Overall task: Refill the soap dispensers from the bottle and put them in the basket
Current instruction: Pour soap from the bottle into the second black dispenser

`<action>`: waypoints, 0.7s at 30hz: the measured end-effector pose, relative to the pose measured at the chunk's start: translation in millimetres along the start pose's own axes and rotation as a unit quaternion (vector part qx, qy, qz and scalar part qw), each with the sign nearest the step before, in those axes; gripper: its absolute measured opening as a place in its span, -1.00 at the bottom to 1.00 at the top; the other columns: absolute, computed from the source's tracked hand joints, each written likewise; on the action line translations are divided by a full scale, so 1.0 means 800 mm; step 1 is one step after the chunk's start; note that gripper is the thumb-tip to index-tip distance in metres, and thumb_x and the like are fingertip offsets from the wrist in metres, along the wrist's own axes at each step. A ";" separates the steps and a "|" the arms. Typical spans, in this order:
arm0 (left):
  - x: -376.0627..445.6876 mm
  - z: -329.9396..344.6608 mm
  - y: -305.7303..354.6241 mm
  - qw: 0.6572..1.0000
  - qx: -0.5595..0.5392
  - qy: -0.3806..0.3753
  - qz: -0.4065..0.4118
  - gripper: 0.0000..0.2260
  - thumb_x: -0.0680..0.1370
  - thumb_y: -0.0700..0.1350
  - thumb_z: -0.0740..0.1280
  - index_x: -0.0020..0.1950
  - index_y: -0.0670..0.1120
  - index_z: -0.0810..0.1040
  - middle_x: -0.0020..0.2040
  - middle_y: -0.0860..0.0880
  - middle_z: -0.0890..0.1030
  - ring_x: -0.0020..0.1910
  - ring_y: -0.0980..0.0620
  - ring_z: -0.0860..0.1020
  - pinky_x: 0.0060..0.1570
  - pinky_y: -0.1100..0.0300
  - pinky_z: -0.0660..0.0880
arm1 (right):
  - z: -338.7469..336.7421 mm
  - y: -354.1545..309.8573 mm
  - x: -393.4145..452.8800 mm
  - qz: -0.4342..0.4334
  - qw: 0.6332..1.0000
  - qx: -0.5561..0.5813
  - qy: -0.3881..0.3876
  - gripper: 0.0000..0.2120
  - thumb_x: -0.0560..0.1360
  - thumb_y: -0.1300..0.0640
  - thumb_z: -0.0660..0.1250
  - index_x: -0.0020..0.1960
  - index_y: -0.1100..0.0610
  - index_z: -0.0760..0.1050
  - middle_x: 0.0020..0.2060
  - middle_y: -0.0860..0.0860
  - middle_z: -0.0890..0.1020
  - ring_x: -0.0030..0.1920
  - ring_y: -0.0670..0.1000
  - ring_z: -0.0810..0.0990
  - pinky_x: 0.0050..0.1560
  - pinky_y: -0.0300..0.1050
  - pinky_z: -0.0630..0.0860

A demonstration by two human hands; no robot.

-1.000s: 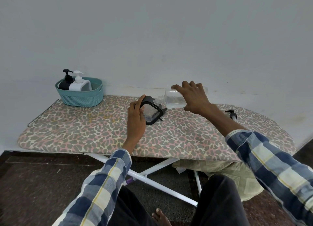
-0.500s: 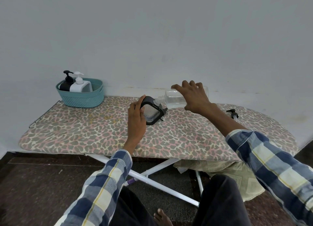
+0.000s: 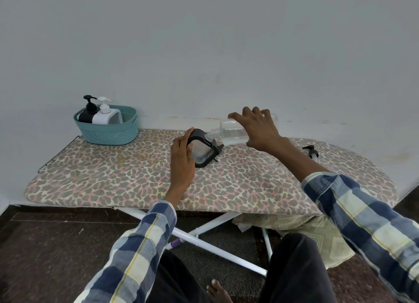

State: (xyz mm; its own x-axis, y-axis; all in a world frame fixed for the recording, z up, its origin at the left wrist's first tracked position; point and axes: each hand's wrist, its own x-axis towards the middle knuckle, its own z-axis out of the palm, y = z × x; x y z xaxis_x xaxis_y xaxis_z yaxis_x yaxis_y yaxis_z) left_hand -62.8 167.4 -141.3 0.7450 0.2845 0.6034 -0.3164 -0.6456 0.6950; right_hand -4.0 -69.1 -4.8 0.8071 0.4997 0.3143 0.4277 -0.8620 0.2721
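Note:
My left hand (image 3: 182,159) grips a black-framed clear soap dispenser (image 3: 204,152) that stands tilted on the ironing board (image 3: 113,178). My right hand (image 3: 257,128) holds a clear plastic bottle (image 3: 231,132) on its side, its threaded neck touching the dispenser's opening. A little clear liquid lies in the bottle. A black pump head (image 3: 311,150) lies on the board to the right, apart from both hands. At the back left, a teal basket (image 3: 108,132) holds a black dispenser (image 3: 87,112) and a white dispenser (image 3: 106,115).
The leopard-print board stands against a pale wall on white crossed legs (image 3: 204,234). A folded beige cloth (image 3: 294,230) lies on the dark floor under its right end. My knees and a bare foot (image 3: 217,291) are below.
Both hands, bottle and dispenser stay in the same pose; only the camera has shifted slightly.

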 end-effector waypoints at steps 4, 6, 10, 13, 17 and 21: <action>0.000 0.000 0.000 1.000 -0.002 -0.003 -0.003 -0.53 0.80 -0.19 0.10 0.70 0.13 0.31 0.40 -0.05 0.45 0.36 -0.03 0.45 0.28 0.20 0.36 | 0.001 0.000 0.001 0.001 1.000 -0.003 0.002 -0.08 0.31 0.27 0.59 0.54 -0.13 0.27 0.20 0.06 0.47 0.20 0.18 0.49 0.36 0.24 0.36; 0.000 0.000 0.001 1.000 0.005 -0.003 -0.004 -0.50 0.79 -0.24 0.11 0.70 0.13 0.31 0.41 -0.05 0.44 0.37 -0.02 0.44 0.29 0.24 0.35 | 0.000 0.000 0.001 0.001 1.000 -0.004 0.000 -0.07 0.31 0.26 0.59 0.54 -0.14 0.26 0.21 0.06 0.47 0.21 0.18 0.48 0.38 0.24 0.35; -0.001 -0.001 0.002 1.000 0.007 0.000 -0.002 -0.50 0.78 -0.25 0.10 0.69 0.12 0.32 0.41 -0.05 0.45 0.36 -0.02 0.44 0.30 0.23 0.34 | -0.002 0.000 0.002 0.000 1.000 -0.007 -0.003 -0.08 0.33 0.26 0.59 0.55 -0.14 0.25 0.23 0.06 0.46 0.23 0.18 0.48 0.39 0.24 0.35; 0.000 -0.001 0.002 1.000 0.005 0.000 -0.004 -0.48 0.78 -0.27 0.10 0.70 0.13 0.31 0.40 -0.05 0.44 0.35 -0.03 0.45 0.28 0.23 0.34 | -0.002 0.000 0.002 -0.001 1.000 -0.009 -0.001 -0.08 0.33 0.26 0.59 0.55 -0.13 0.26 0.22 0.06 0.47 0.23 0.18 0.48 0.39 0.24 0.36; -0.001 -0.002 0.002 1.000 0.005 0.001 0.003 -0.51 0.79 -0.23 0.10 0.70 0.12 0.32 0.40 -0.04 0.45 0.35 -0.01 0.44 0.24 0.43 0.28 | -0.001 0.000 0.002 -0.001 1.000 -0.005 0.000 -0.08 0.33 0.27 0.58 0.54 -0.14 0.26 0.22 0.06 0.47 0.23 0.17 0.48 0.39 0.25 0.35; -0.001 -0.002 0.001 1.000 0.002 0.000 0.004 -0.53 0.80 -0.20 0.09 0.70 0.12 0.31 0.39 -0.05 0.45 0.34 -0.02 0.45 0.23 0.45 0.28 | 0.000 0.001 0.002 -0.001 1.000 -0.005 0.002 -0.09 0.33 0.28 0.58 0.54 -0.14 0.26 0.21 0.06 0.47 0.22 0.17 0.48 0.39 0.24 0.35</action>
State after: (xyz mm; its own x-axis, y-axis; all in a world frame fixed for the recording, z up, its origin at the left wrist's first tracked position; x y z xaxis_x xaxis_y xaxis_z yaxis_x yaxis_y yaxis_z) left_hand -64.5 167.5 -140.3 0.7431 0.2791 0.6082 -0.3200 -0.6500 0.6893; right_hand -2.8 -69.0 -4.1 0.8050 0.5018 0.3166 0.4256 -0.8601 0.2812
